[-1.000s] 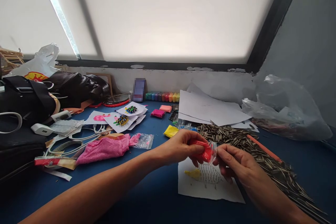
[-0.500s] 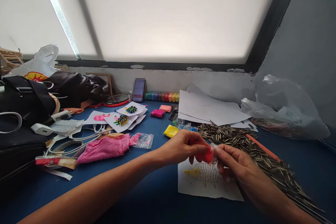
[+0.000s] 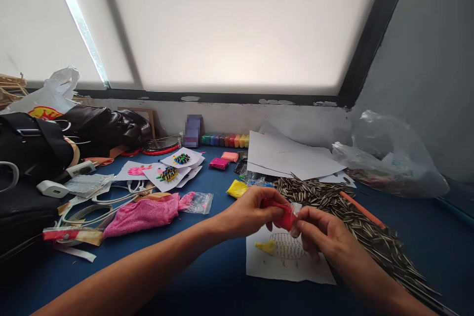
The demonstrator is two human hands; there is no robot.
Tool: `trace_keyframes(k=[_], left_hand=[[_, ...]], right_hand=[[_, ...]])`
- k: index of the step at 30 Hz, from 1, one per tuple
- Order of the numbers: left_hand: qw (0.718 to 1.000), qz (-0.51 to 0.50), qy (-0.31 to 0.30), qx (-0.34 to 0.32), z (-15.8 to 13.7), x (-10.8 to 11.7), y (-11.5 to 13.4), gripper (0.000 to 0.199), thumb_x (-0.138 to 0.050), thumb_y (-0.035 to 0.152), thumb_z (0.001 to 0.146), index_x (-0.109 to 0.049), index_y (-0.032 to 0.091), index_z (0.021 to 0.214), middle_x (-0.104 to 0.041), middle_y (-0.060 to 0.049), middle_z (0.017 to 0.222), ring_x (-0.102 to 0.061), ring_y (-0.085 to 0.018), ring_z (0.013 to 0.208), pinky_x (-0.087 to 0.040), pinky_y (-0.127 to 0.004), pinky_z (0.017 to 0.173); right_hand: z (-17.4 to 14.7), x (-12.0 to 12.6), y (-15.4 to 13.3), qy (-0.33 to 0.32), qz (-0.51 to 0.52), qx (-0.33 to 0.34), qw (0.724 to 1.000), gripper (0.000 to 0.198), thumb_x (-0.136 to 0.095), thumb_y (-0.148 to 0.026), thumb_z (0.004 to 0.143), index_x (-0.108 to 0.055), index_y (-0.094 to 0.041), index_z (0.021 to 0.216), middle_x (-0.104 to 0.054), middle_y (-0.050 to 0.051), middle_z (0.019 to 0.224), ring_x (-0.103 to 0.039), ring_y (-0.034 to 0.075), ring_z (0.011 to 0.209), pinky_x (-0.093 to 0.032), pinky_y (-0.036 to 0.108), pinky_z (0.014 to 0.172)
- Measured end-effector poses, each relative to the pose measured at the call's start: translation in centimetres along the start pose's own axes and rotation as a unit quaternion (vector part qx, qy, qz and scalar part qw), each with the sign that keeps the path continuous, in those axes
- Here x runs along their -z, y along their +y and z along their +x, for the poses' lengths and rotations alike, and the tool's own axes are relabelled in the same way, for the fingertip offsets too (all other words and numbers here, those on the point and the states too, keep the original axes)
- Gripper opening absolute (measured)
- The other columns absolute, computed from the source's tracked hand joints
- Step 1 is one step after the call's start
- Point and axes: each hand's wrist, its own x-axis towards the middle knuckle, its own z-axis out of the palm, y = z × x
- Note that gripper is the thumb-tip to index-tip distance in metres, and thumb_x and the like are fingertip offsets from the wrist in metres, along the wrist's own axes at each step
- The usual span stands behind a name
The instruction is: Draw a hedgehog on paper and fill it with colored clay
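- Surroundings: on the blue surface, we had a yellow packet just beyond the left hand and loose white papers farther back.
- Obstruction: our hands partly hid the drawn sheet; a seed heap, with an orange stick lying on it, bordered the right hand.
- Workpiece: we held the red packet above the sheet's upper part.
- Grip: our left hand was closed around the packet's body; our right pinched its clear end.
- Materials: we observed crinkled transparent film, slender striped seeds, a fuzzy pink cloth and a curved, smooth yellow shape on paper.
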Motion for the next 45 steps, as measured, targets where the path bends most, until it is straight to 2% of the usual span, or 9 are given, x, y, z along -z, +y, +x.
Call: trace_keyframes(k=[6, 11, 15, 20, 24, 29, 34, 38, 45], left_hand=[[1.000, -0.017, 0.002, -0.001, -0.1, 0.1, 0.5, 0.027, -0.064, 0.024, 0.080, -0.065, 0.010, 0.104, -0.068, -0.007, 0.085, -0.060, -0.014, 0.072, -0.048, -0.028, 0.068], [0.999, -0.039, 0.006, 0.035, -0.1, 0.4, 0.6, 0.043, -0.072, 0.018, 0.071, -0.062, 0.012, 0.113, -0.066, -0.005, 0.088, -0.060, -0.013, 0.075, -0.048, -0.028, 0.073], [0.999, -0.038, 0.001, 0.038, 0.0, 0.5, 0.2, 0.032, -0.069, 0.019, 0.077, -0.062, 0.010, 0.106, -0.066, -0.005, 0.079, -0.062, -0.013, 0.068, -0.050, -0.029, 0.069], [0.999, 0.006, -0.028, 0.033, -0.3, 0.0, 0.0, 0.019, -0.061, 0.024, 0.084, -0.063, 0.010, 0.097, -0.063, -0.003, 0.068, -0.061, -0.013, 0.060, -0.050, -0.026, 0.060], [0.998, 0.040, -0.025, 0.045, -0.4, -0.3, 0.1, 0.013, -0.060, 0.024, 0.083, -0.062, 0.011, 0.083, -0.060, -0.001, 0.061, -0.058, -0.012, 0.055, -0.048, -0.022, 0.054], [0.998, 0.019, -0.041, 0.053, -0.3, 0.1, 0.2, 0.017, -0.067, 0.028, 0.079, -0.061, 0.012, 0.081, -0.062, -0.002, 0.066, -0.060, -0.012, 0.059, -0.048, -0.022, 0.055], [0.999, -0.016, -0.029, 0.043, -0.1, 0.4, 0.3, 0.029, -0.064, 0.039, 0.083, -0.065, 0.010, 0.085, -0.066, -0.006, 0.074, -0.061, -0.012, 0.061, -0.049, -0.024, 0.059], [0.997, -0.051, 0.010, 0.054, 0.1, 0.1, -0.3, 0.027, -0.070, 0.029, 0.076, -0.063, 0.010, 0.094, -0.065, -0.004, 0.066, -0.061, -0.012, 0.056, -0.049, -0.024, 0.055], [0.998, -0.045, 0.040, 0.032, -0.3, -1.3, -0.9, 0.014, -0.066, 0.017, 0.072, -0.063, 0.010, 0.084, -0.059, 0.001, 0.057, -0.054, -0.009, 0.047, -0.043, -0.018, 0.044]], right_hand=[[-0.1, -0.3, 0.9, 0.012, 0.015, 0.004, 1.000, 0.028, -0.057, -0.047, 0.081, -0.056, -0.021, 0.072, -0.049, -0.005, 0.058, -0.041, 0.009, 0.049, -0.035, 0.022, 0.046], [0.1, -0.4, 2.0, 0.067, -0.022, 0.073, 0.995, 0.023, -0.066, -0.043, 0.079, -0.056, -0.023, 0.082, -0.064, 0.000, 0.077, -0.057, 0.014, 0.067, -0.044, 0.024, 0.057], [0.3, -0.5, 2.5, 0.098, -0.086, 0.120, 0.984, 0.025, -0.067, -0.045, 0.078, -0.053, -0.024, 0.080, -0.065, 0.000, 0.078, -0.059, 0.015, 0.063, -0.045, 0.025, 0.054], [0.1, -0.8, 2.3, 0.119, -0.092, 0.093, 0.984, 0.036, -0.071, -0.043, 0.073, -0.049, -0.024, 0.093, -0.065, -0.003, 0.071, -0.057, 0.013, 0.055, -0.044, 0.025, 0.049], [-0.1, -0.8, 1.6, 0.085, -0.142, 0.087, 0.982, 0.043, -0.068, -0.039, 0.074, -0.049, -0.022, 0.109, -0.067, -0.003, 0.069, -0.058, 0.015, 0.054, -0.046, 0.026, 0.049], [-0.4, -0.5, 0.4, 0.034, -0.181, 0.107, 0.977, 0.014, -0.061, -0.034, 0.081, -0.061, -0.022, 0.089, -0.064, -0.001, 0.071, -0.057, 0.014, 0.059, -0.044, 0.024, 0.051], [-0.6, -0.3, 0.1, 0.030, -0.179, 0.126, 0.975, 0.015, -0.058, -0.036, 0.086, -0.063, -0.023, 0.088, -0.063, -0.002, 0.068, -0.055, 0.013, 0.058, -0.043, 0.023, 0.051], [-0.7, -0.3, 0.2, 0.017, -0.169, 0.121, 0.978, 0.019, -0.055, -0.039, 0.089, -0.064, -0.023, 0.094, -0.067, -0.001, 0.074, -0.058, 0.014, 0.062, -0.046, 0.024, 0.055], [-1.0, -0.8, -0.1, 0.018, -0.189, 0.132, 0.973, 0.023, -0.061, -0.034, 0.083, -0.062, -0.022, 0.102, -0.066, -0.001, 0.070, -0.059, 0.015, 0.058, -0.046, 0.024, 0.051]])
